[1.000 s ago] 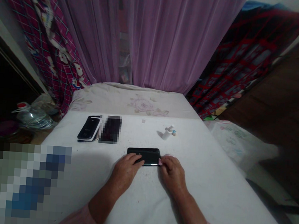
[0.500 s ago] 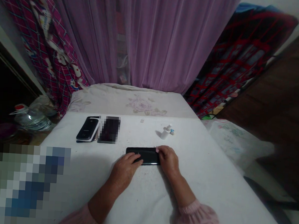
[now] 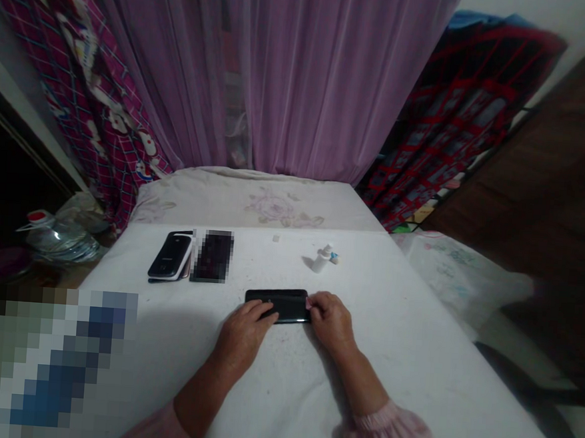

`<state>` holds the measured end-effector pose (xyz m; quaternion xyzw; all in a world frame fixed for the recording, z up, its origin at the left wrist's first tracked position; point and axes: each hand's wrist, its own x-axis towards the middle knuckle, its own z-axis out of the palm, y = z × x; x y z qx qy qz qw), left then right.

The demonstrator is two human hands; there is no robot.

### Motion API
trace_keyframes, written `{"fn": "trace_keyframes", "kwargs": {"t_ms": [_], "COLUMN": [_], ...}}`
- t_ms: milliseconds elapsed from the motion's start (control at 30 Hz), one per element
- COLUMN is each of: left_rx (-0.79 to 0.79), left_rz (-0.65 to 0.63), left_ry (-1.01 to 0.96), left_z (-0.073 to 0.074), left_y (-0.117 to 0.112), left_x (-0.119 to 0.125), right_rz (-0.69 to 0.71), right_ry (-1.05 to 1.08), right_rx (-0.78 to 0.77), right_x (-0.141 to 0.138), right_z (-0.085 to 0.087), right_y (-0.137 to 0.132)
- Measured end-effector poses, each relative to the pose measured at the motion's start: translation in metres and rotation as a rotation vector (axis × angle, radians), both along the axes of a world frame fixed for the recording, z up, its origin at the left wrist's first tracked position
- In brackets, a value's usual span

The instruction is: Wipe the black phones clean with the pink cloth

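Observation:
A black phone lies flat and crosswise on the white table, in the middle. My left hand rests on its near left part, fingers curled down onto it. My right hand is at the phone's right end, fingertips pinched against that edge. Both wrists show pink sleeves.
Two more phones lie stacked at the back left, beside a pixelated dark patch. A small white bottle with its cap beside it stands at the back right. A pixelated blue area covers the near left. Purple curtain hangs behind.
My right hand slid from the phone's near right corner up along its right end, then settled back a little. The left hand stayed on the phone. The view drifted slightly.

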<state>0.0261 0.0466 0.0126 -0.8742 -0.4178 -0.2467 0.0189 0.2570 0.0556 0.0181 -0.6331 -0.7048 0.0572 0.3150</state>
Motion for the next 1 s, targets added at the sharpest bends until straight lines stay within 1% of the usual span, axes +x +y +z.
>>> {"fn": "trace_keyframes", "kwargs": {"t_ms": [133, 267, 367, 633, 833, 1000], "left_rx": [0.001, -0.030, -0.038, 0.024, 0.026, -0.001], "left_rz": [0.004, -0.002, 0.000, 0.010, 0.004, 0.011], "left_ry": [0.013, -0.005, -0.007, 0.013, 0.013, -0.002], "left_z": [0.000, 0.000, 0.000, 0.000, 0.002, 0.000], "left_y": [0.000, 0.000, 0.000, 0.000, 0.000, 0.000], "left_x": [0.000, 0.000, 0.000, 0.001, 0.001, 0.001], "right_rz": [0.011, 0.013, 0.006, 0.009, -0.008, -0.007], "right_ry": [-0.024, -0.030, -0.014, 0.113, 0.105, 0.035], "right_rx": [-0.022, -0.034, -0.062, -0.073, -0.068, -0.073], "right_x": [0.001, 0.002, 0.000, -0.004, -0.008, -0.010], "right_z": [0.003, 0.004, 0.003, 0.000, 0.001, 0.000], "right_y": [-0.011, -0.014, -0.008, 0.021, 0.037, 0.038]}}
